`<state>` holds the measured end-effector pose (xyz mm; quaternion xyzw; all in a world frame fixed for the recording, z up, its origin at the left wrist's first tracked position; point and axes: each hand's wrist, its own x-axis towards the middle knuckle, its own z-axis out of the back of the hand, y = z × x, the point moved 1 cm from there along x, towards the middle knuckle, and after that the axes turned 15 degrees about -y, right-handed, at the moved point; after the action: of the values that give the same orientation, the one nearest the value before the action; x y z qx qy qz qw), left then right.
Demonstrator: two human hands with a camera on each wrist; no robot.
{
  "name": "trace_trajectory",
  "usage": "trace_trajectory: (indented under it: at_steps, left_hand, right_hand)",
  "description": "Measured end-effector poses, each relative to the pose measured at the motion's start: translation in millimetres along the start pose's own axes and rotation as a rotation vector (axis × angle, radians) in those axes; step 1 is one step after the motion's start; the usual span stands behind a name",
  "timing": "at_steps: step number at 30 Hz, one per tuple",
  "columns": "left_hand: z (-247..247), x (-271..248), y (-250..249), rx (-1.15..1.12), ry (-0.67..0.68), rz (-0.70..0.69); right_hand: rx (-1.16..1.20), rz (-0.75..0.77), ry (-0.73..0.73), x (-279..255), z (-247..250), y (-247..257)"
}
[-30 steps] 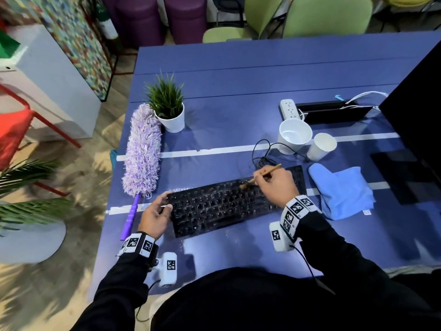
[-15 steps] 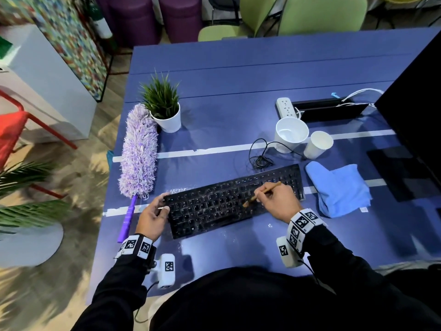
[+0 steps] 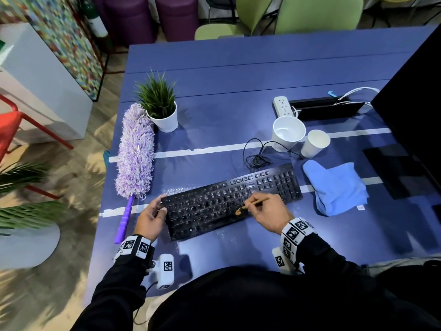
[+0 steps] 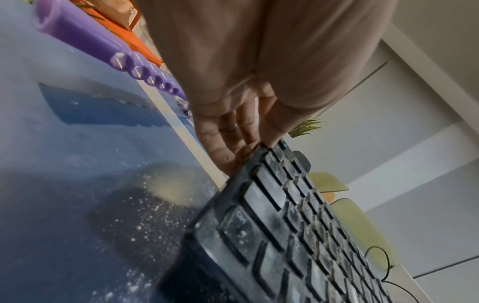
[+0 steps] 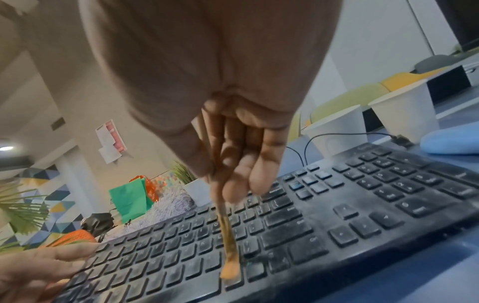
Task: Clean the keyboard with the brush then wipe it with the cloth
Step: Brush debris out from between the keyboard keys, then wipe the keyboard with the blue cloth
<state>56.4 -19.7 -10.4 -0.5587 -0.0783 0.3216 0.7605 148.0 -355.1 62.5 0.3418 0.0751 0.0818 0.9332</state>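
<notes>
Two hands busy, step one of two: right hand (image 3: 268,215) pinching the brush (image 5: 228,235), bristles down among dusty keys near the keyboard (image 3: 232,201) front edge; left hand (image 3: 152,217) with near-straight fingers steadying its left end. Next, likely more sweeps across remaining rows (powder lying on keys and table (image 3: 238,75)), then a reach for the cloth (image 3: 335,187), just right of the keyboard. Nearby: two cups (image 3: 288,132), coiled cable (image 3: 257,160), purple duster (image 3: 134,154), none blocking

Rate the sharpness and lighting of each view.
Head view: mostly sharp, edges bowed by the wide lens, keyboard legible. Left wrist view: palm of the left hand blurred and large, tabletop glare at left. Right wrist view: right hand shadowed, brush smeared.
</notes>
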Motion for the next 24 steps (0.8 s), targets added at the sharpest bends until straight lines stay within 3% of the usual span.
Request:
trace_trajectory:
  at_steps: [4, 6, 9, 11, 13, 15, 19, 24]
  left_hand:
    - [0, 4, 7, 0.032, 0.002, 0.028]
    - [-2, 5, 9, 0.028, -0.013, 0.051]
    - [-1, 6, 14, 0.049, -0.021, 0.088]
    - [0, 4, 18, 0.050, -0.029, 0.134]
    - [2, 2, 25, 0.039, -0.067, 0.189]
    - [6, -1, 31, 0.046, -0.111, 0.240]
    - [14, -1, 45, 0.041, -0.183, 0.302]
    - [17, -7, 52, -0.001, -0.223, 0.382]
  right_hand:
    - [-0.109, 0.008, 0.133, 3, 5, -11]
    - [0.074, -0.062, 0.111, 5, 15, -18]
    - [0.260, -0.121, -0.122, 4, 38, -35]
    - [0.195, -0.059, -0.398, 2, 55, -52]
    - [0.031, -0.032, -0.545, -2, 64, -79]
    - [-0.152, -0.094, -0.468, -8, 61, -110]
    - [-0.333, -0.213, -0.164, -27, 40, -156]
    - [-0.393, -0.187, -0.180, -31, 32, -176]
